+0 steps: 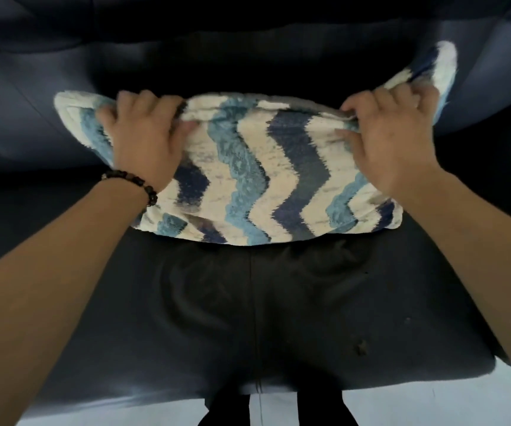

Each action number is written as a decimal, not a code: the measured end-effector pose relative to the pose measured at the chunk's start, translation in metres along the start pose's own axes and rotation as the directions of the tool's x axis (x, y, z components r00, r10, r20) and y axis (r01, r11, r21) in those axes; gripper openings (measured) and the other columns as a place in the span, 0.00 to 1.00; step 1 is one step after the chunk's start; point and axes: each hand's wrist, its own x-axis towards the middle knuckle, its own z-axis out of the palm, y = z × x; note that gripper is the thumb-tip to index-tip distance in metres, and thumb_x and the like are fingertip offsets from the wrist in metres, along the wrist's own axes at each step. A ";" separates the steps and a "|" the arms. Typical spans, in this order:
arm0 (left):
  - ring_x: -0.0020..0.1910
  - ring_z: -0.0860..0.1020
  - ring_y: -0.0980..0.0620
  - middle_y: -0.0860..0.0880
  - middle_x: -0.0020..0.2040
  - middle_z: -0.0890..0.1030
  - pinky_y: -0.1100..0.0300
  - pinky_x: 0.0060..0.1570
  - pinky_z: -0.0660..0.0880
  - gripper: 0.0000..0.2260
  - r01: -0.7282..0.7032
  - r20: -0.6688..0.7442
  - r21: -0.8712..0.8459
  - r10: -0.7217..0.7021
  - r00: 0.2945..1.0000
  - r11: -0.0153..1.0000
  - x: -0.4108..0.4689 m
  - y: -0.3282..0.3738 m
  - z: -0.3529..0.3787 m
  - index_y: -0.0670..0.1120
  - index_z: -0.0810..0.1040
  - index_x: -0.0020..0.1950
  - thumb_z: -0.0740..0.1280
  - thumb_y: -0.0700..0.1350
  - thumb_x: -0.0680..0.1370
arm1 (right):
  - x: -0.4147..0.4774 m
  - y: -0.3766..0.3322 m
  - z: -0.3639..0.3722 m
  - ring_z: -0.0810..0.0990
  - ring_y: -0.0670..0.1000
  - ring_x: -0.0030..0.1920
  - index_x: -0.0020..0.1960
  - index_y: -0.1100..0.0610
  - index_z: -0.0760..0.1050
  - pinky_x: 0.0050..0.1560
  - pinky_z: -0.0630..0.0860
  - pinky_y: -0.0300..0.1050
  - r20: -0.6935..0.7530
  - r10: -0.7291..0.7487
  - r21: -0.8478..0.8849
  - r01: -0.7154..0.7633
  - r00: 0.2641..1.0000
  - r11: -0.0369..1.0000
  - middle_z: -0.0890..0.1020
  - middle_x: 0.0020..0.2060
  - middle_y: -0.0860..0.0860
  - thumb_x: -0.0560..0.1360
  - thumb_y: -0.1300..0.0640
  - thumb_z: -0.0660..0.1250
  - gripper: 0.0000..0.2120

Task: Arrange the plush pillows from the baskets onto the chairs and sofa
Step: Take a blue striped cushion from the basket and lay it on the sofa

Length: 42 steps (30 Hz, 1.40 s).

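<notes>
We look straight down on a plush pillow with zigzag stripes of white, light blue and navy, lying across the middle of the frame on the seat of a dark blue-black upholstered sofa. The pillow's far edge sits near the sofa's backrest, which fills the upper part of the frame, and its near edge lies on the seat cushion around mid-frame.

Our left hand is at centre left, closed on the pillow's far edge near its left corner, fingers curled over the top and thumb pressed into the fabric. A bracelet of dark round beads circles that wrist. Our right hand is at centre right, likewise clamped on the far edge near the right corner, bunching the plush fabric between fingers and thumb; the pillow's right corner sticks up beyond it toward the upper right.

Both bare forearms reach in from the lower corners. Along the bottom of the frame we see a pale floor below the seat's front edge.
</notes>
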 end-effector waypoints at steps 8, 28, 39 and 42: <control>0.70 0.68 0.37 0.39 0.68 0.72 0.44 0.69 0.59 0.23 0.207 -0.125 0.046 -0.200 0.972 0.977 0.047 0.009 -0.004 0.46 0.71 0.69 0.58 0.59 0.81 | 0.047 -0.016 -0.004 0.72 0.62 0.64 0.65 0.57 0.70 0.72 0.62 0.57 -0.191 0.197 0.101 -0.180 0.962 0.978 0.77 0.60 0.58 0.77 0.59 0.65 0.17; 0.81 0.46 0.32 0.35 0.82 0.46 0.22 0.71 0.45 0.39 0.013 0.118 0.194 -0.036 0.992 0.981 -0.026 0.008 0.045 0.57 0.42 0.83 0.45 0.76 0.78 | -0.053 0.011 0.089 0.50 0.73 0.79 0.83 0.50 0.40 0.72 0.47 0.81 0.022 0.040 -0.216 -0.034 0.999 0.976 0.49 0.81 0.67 0.79 0.29 0.57 0.45; 0.81 0.45 0.33 0.36 0.83 0.44 0.23 0.72 0.46 0.38 -0.001 0.203 0.178 -0.036 0.979 0.984 -0.014 -0.008 0.053 0.61 0.38 0.81 0.46 0.77 0.77 | -0.055 0.001 0.144 0.35 0.61 0.81 0.82 0.48 0.32 0.74 0.25 0.65 0.115 -0.420 -0.468 0.422 0.900 0.776 0.38 0.82 0.56 0.81 0.49 0.66 0.47; 0.80 0.47 0.31 0.33 0.82 0.46 0.23 0.72 0.44 0.39 0.029 0.159 0.145 -0.053 0.986 0.989 -0.026 0.000 0.050 0.58 0.43 0.83 0.49 0.75 0.78 | -0.083 0.024 0.134 0.26 0.63 0.78 0.80 0.48 0.26 0.72 0.31 0.74 0.200 -0.285 -0.411 0.344 0.937 0.844 0.29 0.79 0.59 0.79 0.50 0.67 0.52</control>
